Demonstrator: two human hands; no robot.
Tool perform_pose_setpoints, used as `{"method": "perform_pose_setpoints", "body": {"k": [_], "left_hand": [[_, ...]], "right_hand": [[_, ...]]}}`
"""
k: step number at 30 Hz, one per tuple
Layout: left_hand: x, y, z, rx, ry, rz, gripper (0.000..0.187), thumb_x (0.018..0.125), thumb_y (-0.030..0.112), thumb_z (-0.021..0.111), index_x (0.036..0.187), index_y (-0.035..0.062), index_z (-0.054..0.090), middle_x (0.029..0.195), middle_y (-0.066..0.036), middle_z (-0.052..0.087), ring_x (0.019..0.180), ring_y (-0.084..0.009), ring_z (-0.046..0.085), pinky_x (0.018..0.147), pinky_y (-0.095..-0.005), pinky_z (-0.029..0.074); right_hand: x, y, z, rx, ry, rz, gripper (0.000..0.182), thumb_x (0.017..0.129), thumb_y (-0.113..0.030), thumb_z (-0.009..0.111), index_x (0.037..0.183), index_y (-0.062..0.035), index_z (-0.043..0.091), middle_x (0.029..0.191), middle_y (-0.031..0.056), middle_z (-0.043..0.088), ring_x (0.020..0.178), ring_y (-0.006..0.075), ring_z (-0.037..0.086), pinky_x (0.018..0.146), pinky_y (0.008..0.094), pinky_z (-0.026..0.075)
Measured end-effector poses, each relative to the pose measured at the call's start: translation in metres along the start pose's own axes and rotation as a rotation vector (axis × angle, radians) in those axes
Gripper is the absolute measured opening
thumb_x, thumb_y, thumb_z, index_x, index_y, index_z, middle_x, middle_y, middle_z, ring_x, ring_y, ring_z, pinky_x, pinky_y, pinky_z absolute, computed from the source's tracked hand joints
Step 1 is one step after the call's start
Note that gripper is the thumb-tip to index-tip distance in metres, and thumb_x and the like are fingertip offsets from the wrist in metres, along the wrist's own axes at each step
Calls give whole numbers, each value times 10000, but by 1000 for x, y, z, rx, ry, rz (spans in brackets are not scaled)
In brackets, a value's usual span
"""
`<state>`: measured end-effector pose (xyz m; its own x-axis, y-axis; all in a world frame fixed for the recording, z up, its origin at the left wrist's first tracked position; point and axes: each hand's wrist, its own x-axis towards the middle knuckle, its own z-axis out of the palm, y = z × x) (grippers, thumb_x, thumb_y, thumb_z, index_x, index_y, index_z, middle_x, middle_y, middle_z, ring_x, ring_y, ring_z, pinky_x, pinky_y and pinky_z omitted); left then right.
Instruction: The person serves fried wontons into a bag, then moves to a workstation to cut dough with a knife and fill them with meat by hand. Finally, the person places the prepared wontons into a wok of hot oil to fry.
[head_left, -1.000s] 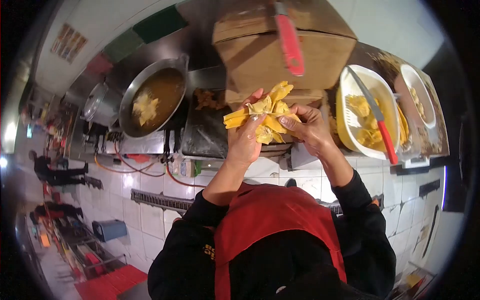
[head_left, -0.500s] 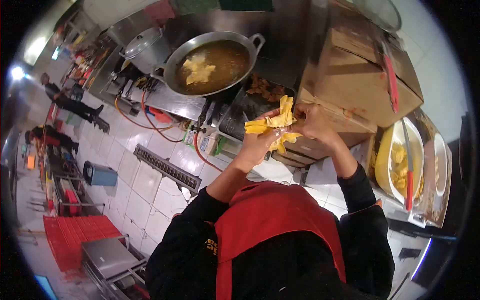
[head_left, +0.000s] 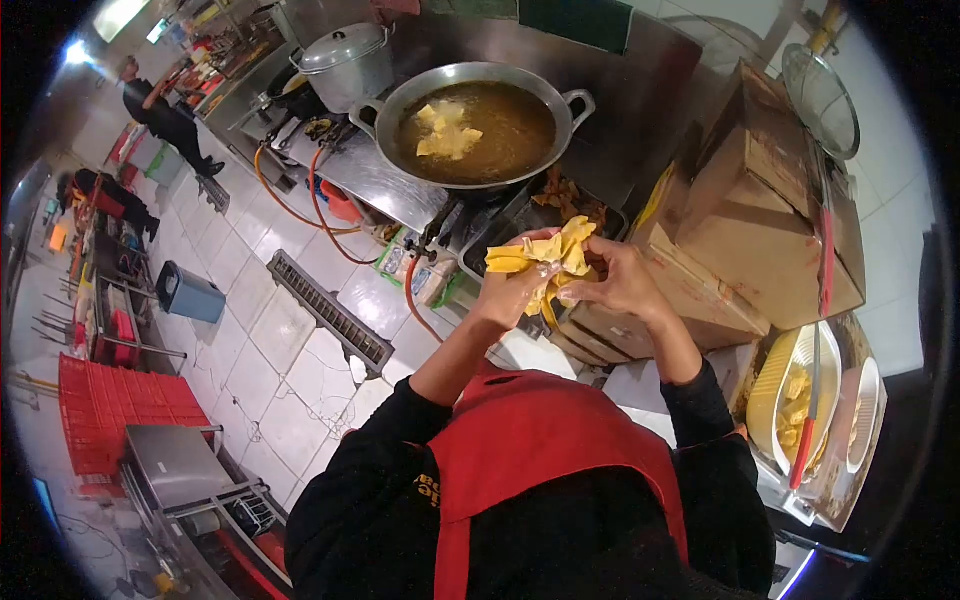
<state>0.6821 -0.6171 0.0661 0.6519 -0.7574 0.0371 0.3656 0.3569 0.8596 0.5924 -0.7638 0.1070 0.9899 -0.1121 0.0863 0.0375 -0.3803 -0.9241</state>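
Observation:
My left hand (head_left: 512,298) is closed around a bunch of yellow wontons (head_left: 548,250), with folded pieces sticking out at the top and side. My right hand (head_left: 622,280) touches the bunch from the right, its fingers curled against the pieces. Whether it pinches a single wonton cannot be made out. Beyond my hands, a wide two-handled wok (head_left: 388,122) holds brown oil, and a cluster of pale yellow wontons (head_left: 447,132) floats in it.
A tray with dark brown pieces (head_left: 570,198) sits beside the wok. Cardboard boxes (head_left: 770,215) stack at the right, near a yellow-white tub (head_left: 766,400) of wontons and red-handled tongs (head_left: 804,452). A lidded pot (head_left: 352,72) stands at the back left. Two people are far left.
The view has shifted, so the wok appears further right. My right hand has its fingers more spread over the bunch's right side. The left hand still grips the wontons.

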Motion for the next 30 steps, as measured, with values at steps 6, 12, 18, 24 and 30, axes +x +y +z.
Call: {"method": "perform_pose_setpoints", "body": {"k": [6, 12, 18, 24, 30], "left_hand": [[-3, 1, -6, 34, -2, 52, 319, 773, 45, 593, 1074, -13, 504, 979, -57, 577, 876, -118, 552, 782, -249, 448], [-1, -2, -16, 120, 17, 84, 306, 754, 30, 597, 1047, -24, 529, 945, -65, 597, 831, -112, 567, 756, -241, 454], [-8, -20, -21, -98, 92, -82, 326, 768, 39, 608, 1074, -20, 513, 997, -66, 582, 886, -130, 559, 778, -262, 452], [-30, -22, -47, -164, -115, -280, 509, 753, 174, 603, 1191, -21, 431, 1127, -133, 517, 974, -179, 539, 837, -297, 442], [-43, -29, -57, -191, -2, -271, 510, 765, 34, 557, 1238, -36, 379, 1142, -121, 514, 1007, -182, 531, 872, -289, 428]], "right_hand": [[9, 16, 6, 278, -24, 46, 283, 698, -60, 711, 933, 20, 575, 856, 6, 586, 764, 71, 525, 699, 210, 440], [13, 24, 21, -286, 165, -197, 298, 678, -89, 685, 921, 6, 540, 793, 157, 564, 665, 145, 568, 617, 288, 449], [10, 37, 35, 236, -46, 212, 451, 762, -243, 661, 1083, 5, 465, 807, 67, 578, 614, 116, 548, 455, 227, 446], [2, 75, 52, 330, -157, 228, 371, 741, -241, 691, 984, 8, 563, 768, 35, 586, 680, 111, 554, 499, 220, 450], [-1, 67, 68, 68, -75, 160, 381, 692, -257, 701, 958, -10, 584, 806, 150, 625, 761, 238, 619, 662, 348, 465]]}}
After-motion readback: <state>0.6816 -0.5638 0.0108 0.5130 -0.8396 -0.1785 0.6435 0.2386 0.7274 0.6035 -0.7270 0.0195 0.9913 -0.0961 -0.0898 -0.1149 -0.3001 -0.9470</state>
